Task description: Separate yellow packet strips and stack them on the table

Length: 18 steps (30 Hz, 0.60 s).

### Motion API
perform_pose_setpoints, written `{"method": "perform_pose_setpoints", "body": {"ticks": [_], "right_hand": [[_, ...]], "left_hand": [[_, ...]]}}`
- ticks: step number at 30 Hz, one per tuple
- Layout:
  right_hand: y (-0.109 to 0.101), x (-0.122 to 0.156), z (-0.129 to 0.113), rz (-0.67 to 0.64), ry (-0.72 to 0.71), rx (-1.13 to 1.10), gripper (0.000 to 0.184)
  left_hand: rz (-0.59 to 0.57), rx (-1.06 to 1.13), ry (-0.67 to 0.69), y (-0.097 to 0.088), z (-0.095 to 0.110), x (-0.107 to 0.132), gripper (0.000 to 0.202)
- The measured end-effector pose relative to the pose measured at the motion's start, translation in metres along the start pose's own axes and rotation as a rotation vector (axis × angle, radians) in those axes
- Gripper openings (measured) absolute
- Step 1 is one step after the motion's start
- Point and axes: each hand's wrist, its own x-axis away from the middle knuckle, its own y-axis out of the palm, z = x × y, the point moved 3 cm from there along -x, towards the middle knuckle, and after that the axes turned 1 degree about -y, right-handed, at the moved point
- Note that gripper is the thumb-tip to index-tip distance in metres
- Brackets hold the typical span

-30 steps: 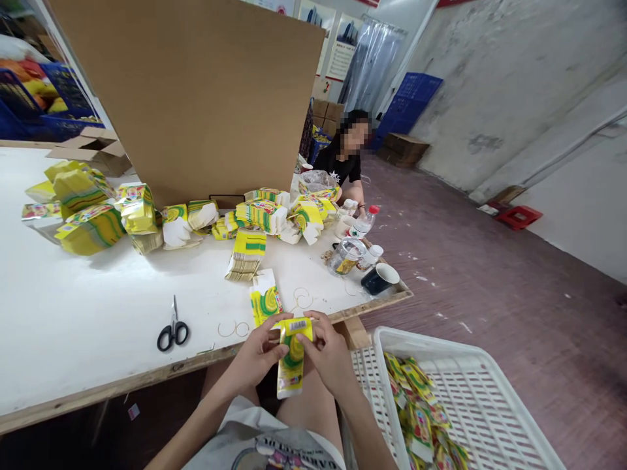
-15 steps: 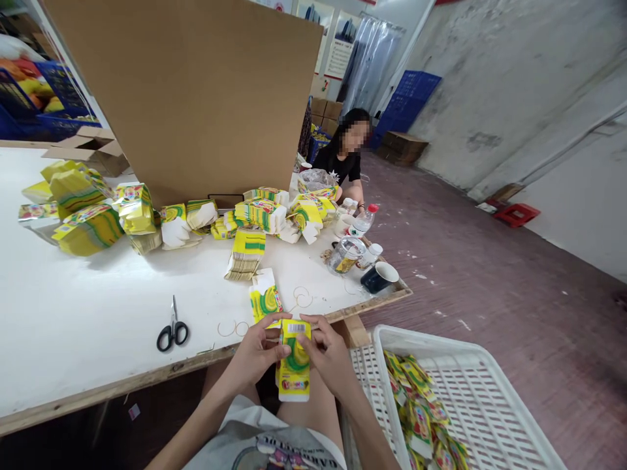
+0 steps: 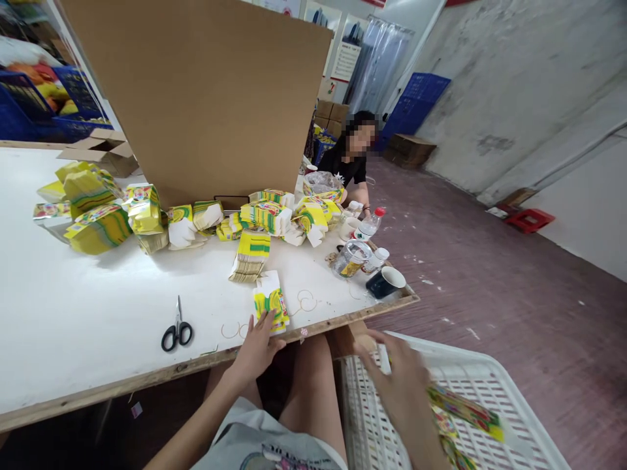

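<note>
On the table's front edge, my left hand (image 3: 258,343) rests with its fingers spread on a few flat yellow-and-green cartons (image 3: 271,301), their white flaps pointing away from me. My right hand (image 3: 396,369) is over the white basket (image 3: 490,365) to my right, blurred by motion, thumb and forefinger apart. Just beyond that wrist a yellow, red and green carton (image 3: 467,411) shows blurred and tilted above the basket, apart from the visible fingers. More yellow packets (image 3: 453,454) lie inside the basket, partly hidden by my right arm.
Black-handled scissors (image 3: 177,329) lie on the white table (image 3: 98,313). Bundled cartons (image 3: 251,256) line up before a tall cardboard sheet (image 3: 206,98). A dark mug (image 3: 386,282), a jar (image 3: 351,259) and bottles stand near the right corner. Another person (image 3: 350,156) sits beyond.
The carton that both hands held over my lap is gone from there. My left hand moved onto the flat cartons on the table; my right hand swung right over the basket.
</note>
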Motion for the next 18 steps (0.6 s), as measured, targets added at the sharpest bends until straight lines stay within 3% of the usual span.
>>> {"method": "perform_pose_setpoints", "body": {"ticks": [3,6,8,12,16,18], "right_hand": [[0.072,-0.010,-0.032,-0.196,0.012,-0.231,0.026],[0.140,-0.020,-0.060,-0.241,0.041,-0.273,0.017],[0.168,-0.025,-0.068,-0.251,0.073,-0.316,0.010],[0.179,-0.029,-0.062,-0.271,0.144,-0.489,0.009],[0.163,-0.021,-0.056,-0.347,0.200,-0.762,0.029],[0.153,-0.012,-0.058,-0.396,0.219,-0.889,0.040]], "left_hand": [[-0.039,0.013,0.014,0.007,-0.005,0.000,0.066],[-0.036,0.055,0.019,0.008,-0.003,0.000,0.064],[-0.022,0.112,0.015,0.004,-0.002,-0.001,0.062],[0.058,0.296,-0.019,-0.008,-0.002,0.000,0.056],[0.195,0.547,-0.079,-0.020,0.006,-0.002,0.055],[0.173,0.692,-0.112,-0.022,0.014,-0.003,0.056]]}}
